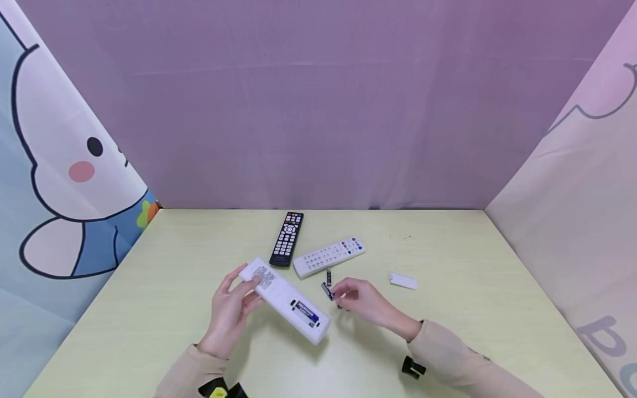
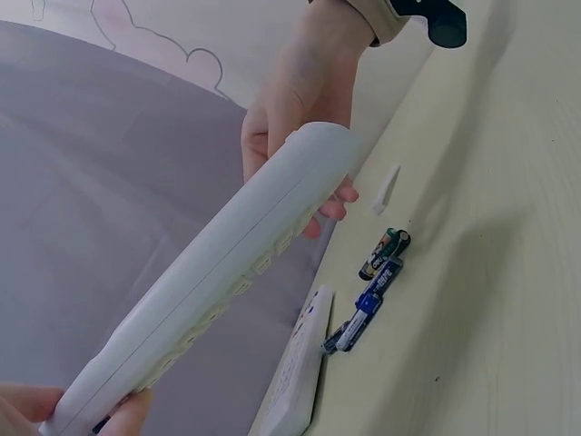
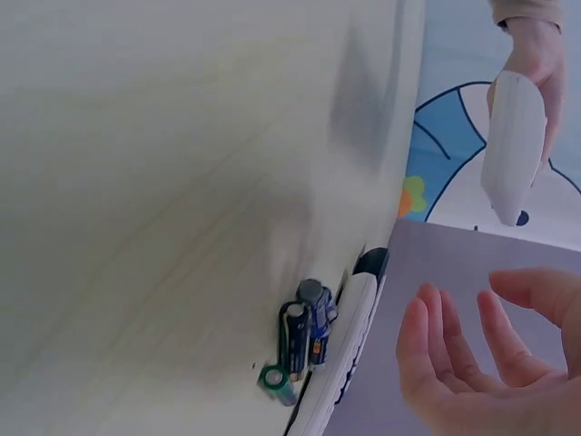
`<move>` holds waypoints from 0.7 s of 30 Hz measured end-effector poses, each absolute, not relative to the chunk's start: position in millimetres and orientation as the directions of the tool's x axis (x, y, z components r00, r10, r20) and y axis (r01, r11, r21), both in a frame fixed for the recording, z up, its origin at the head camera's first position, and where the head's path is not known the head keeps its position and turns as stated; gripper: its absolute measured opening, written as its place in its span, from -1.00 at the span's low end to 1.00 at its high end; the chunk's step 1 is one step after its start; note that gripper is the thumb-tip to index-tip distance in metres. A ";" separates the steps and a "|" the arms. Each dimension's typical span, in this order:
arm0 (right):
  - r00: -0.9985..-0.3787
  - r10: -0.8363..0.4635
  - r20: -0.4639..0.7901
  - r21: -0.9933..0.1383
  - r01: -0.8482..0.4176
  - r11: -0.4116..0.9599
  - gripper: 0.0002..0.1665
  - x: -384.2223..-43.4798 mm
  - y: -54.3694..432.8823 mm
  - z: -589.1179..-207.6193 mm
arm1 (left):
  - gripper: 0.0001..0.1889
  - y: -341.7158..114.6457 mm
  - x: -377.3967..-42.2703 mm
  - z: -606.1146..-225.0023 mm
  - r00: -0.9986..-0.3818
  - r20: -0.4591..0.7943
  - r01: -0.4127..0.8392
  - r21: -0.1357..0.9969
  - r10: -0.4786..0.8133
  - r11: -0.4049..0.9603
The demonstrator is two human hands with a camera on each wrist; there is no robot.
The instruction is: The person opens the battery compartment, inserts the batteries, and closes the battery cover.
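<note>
My left hand [image 1: 230, 315] grips the far end of a white remote control [image 1: 286, 296] and holds it above the table, back side up. Its battery compartment [image 1: 305, 313] is uncovered, with at least one blue battery inside. Over the table, to the right of that remote, hovers my right hand [image 1: 365, 303]. Its fingers are bent and apart with nothing between them in the right wrist view. Several loose batteries [image 3: 294, 338] lie close together below it, one of them a green battery [image 3: 277, 381]. The hand partly hides them in the head view.
Behind the batteries lies a second white remote [image 1: 329, 257], buttons up. A black remote [image 1: 287, 239] is farther back to its left. On the right rests a small white battery cover [image 1: 403, 281]. A purple curtain [image 1: 318, 121] hangs along the table's back edge.
</note>
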State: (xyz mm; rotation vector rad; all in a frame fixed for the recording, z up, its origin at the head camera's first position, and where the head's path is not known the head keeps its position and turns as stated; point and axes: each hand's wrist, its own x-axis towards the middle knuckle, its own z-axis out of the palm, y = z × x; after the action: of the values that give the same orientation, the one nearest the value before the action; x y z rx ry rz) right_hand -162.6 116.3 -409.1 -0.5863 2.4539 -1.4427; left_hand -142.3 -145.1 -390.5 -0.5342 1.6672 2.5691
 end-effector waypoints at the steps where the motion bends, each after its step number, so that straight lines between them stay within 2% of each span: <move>1: -0.896 -0.443 0.002 -0.867 -0.222 0.445 -0.75 -163.6 117.2 -410.0 | -0.46 -145.7 -142.2 -390.6 -0.940 -0.301 -0.211 0.881 -0.158 -0.424; 21: -0.946 -0.322 0.021 -0.761 -0.224 0.609 -0.73 -183.1 134.4 -427.7 | -0.44 -156.7 -141.5 -391.8 -0.934 -0.317 -0.228 0.883 -0.165 -0.410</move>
State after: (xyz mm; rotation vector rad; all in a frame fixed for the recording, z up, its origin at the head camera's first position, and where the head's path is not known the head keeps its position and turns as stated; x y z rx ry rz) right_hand -183.1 134.4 -427.7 -0.4622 2.7109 -1.2570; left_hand -141.5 -156.7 -391.8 -0.5607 1.6851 2.5447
